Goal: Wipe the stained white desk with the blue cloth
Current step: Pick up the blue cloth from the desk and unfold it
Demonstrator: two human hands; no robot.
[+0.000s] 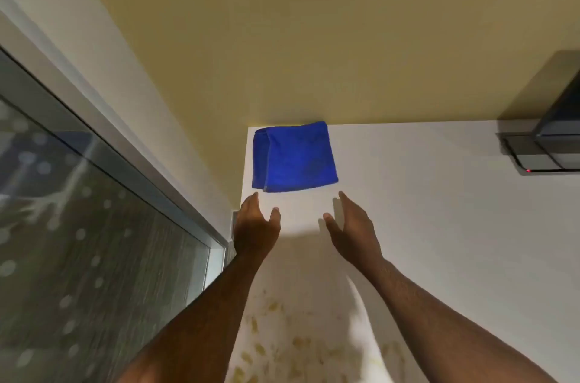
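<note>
A folded blue cloth (pixel 294 157) lies in the far left corner of the white desk (pixel 439 225), against the yellow wall. My left hand (pixel 255 225) hovers just short of the cloth's near left corner, palm turned inward, fingers apart and holding nothing. My right hand (pixel 351 224) mirrors it near the cloth's right corner, also open and not touching the cloth. Yellowish-brown stains (pixel 292 345) are scattered over the desk close to me, between my forearms.
A dark grey device (pixel 546 137) with a small red light sits at the desk's far right. A glass pane in a metal frame (pixel 94 225) runs along the left, beside the desk's left edge. The yellow wall (pixel 314 37) bounds the desk's back.
</note>
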